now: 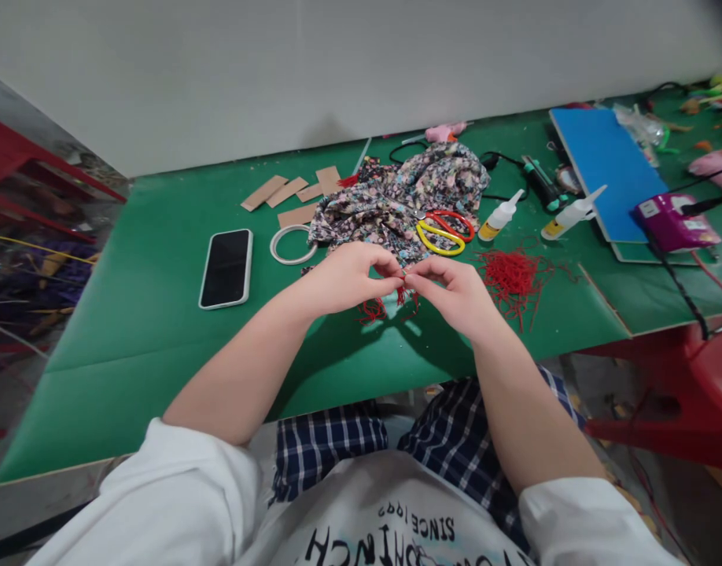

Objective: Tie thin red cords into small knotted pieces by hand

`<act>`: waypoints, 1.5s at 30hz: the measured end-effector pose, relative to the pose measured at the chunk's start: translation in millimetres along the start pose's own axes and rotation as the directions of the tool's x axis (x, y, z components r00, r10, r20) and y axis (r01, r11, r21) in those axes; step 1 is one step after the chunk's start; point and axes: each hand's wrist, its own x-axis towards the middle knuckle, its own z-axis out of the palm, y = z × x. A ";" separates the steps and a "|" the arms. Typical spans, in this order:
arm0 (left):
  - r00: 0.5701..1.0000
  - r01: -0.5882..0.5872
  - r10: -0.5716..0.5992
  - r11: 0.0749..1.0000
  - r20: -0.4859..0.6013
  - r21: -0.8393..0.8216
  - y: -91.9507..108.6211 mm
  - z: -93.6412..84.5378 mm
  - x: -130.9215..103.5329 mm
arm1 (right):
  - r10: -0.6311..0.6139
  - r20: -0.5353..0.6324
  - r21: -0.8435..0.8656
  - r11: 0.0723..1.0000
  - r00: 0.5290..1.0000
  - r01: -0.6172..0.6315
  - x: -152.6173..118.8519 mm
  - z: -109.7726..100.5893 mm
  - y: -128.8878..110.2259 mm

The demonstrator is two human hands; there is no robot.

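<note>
Close together over the green table, my left hand [361,275] and my right hand [448,289] both pinch a small bundle of red thread [401,294]. Strands dangle below the fingertips. More red thread [371,311] lies on the table under my left hand. To the right of my right hand sits a loose heap of red thread pieces [511,277]. Just beyond the hands is a crumpled floral cloth [390,196], with scissors [443,234] with red and yellow handles resting on it.
A phone [226,269], a tape roll [292,245] and several cardboard strips [287,191] lie to the left on the green table [149,314]. Two glue bottles [499,218], a blue board [602,169] and a purple box [676,223] stand to the right. A red stool [691,393] is beside the table.
</note>
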 end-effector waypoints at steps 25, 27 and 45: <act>0.970 -0.190 0.163 0.971 -0.180 -0.147 -12.7 29.5 9.2 | -0.073 -0.193 -0.144 0.989 0.978 0.045 -2.7 -0.4 -6.4; 0.947 -0.241 0.229 0.970 -0.227 -0.028 -13.4 29.2 8.9 | -0.079 -0.199 -0.157 0.986 0.977 0.047 -3.0 -1.5 -6.6; 0.945 -0.182 0.308 0.772 -0.108 0.609 -5.1 24.9 7.1 | -0.012 -0.156 -0.235 0.972 0.988 -0.025 -0.3 6.6 -4.1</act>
